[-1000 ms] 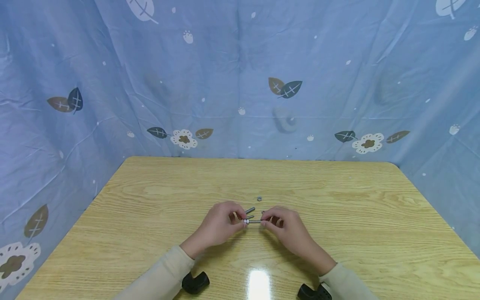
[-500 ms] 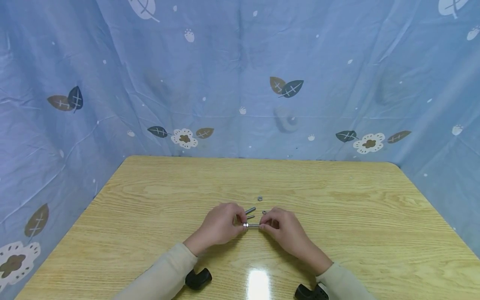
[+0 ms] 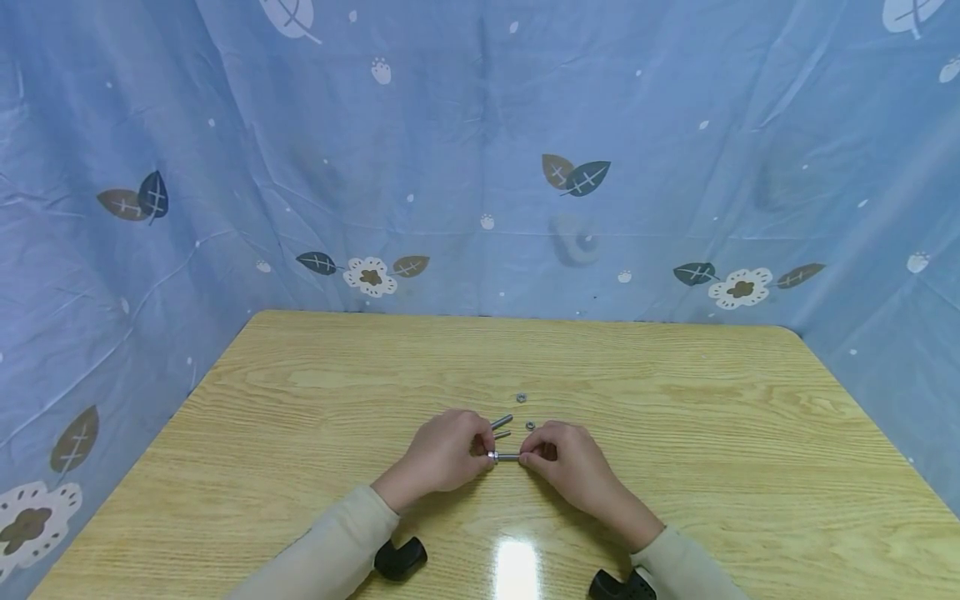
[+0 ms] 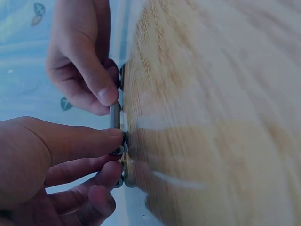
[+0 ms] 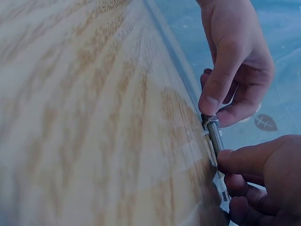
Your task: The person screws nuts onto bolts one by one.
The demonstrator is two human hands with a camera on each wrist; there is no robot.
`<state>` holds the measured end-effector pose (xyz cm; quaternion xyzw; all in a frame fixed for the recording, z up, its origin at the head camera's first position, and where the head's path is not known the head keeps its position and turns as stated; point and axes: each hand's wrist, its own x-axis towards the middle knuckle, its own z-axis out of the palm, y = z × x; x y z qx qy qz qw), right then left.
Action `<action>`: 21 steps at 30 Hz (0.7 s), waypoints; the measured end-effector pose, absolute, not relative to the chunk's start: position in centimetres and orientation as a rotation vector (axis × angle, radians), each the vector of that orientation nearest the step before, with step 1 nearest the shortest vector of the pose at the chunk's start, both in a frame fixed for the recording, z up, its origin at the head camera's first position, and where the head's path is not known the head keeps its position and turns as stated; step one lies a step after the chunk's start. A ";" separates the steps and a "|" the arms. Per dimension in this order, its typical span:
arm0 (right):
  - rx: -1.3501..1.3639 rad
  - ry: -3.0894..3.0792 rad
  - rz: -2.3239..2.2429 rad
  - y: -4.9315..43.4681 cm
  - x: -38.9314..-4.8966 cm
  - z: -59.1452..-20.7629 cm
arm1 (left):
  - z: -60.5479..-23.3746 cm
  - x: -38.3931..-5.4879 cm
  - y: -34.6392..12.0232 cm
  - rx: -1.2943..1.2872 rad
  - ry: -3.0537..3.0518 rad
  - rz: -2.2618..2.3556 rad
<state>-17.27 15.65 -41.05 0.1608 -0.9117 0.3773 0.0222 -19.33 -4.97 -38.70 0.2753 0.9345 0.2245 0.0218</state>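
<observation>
Both hands hold one silver bolt (image 3: pixel 507 457) sideways, low over the wooden table. My left hand (image 3: pixel 447 450) pinches its wide hexagonal end between thumb and fingers. At the opposite end, my right hand (image 3: pixel 572 462) grips the shank by thumb and fingertips. Thread shows on the shank (image 5: pixel 216 136) between the two hands in the right wrist view. Left fingertips cover part of the hexagonal end, so I cannot tell whether a nut sits against the bolt's head. Just behind the left hand lie a thicker bolt (image 3: pixel 502 422) and a thinner bolt (image 3: pixel 502 434), their left ends hidden.
A small nut (image 3: pixel 530 426) lies just beyond the right fingers, and another nut (image 3: pixel 521 397) sits farther back. The wooden table (image 3: pixel 300 375) reaches a blue patterned curtain (image 3: pixel 450 167) behind and at the sides. Black curved pieces (image 3: pixel 401 558) hang by both sleeves.
Both hands have moved slightly toward the person, bringing the bolt along. The nearer nut now shows fully beyond the right fingers. Both grips on the bolt persist.
</observation>
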 end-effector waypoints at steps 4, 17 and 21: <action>0.493 -2.824 1.167 15.6 -17.3 -41.1 | -38.7 -19.3 -4.9 0.848 2.889 0.700; 0.480 -2.789 1.242 16.1 -17.4 -40.9 | -37.5 -19.4 -5.3 0.782 2.867 0.737; 0.436 -2.788 1.248 16.3 -17.4 -40.9 | -37.0 -19.6 -5.8 0.768 2.857 0.787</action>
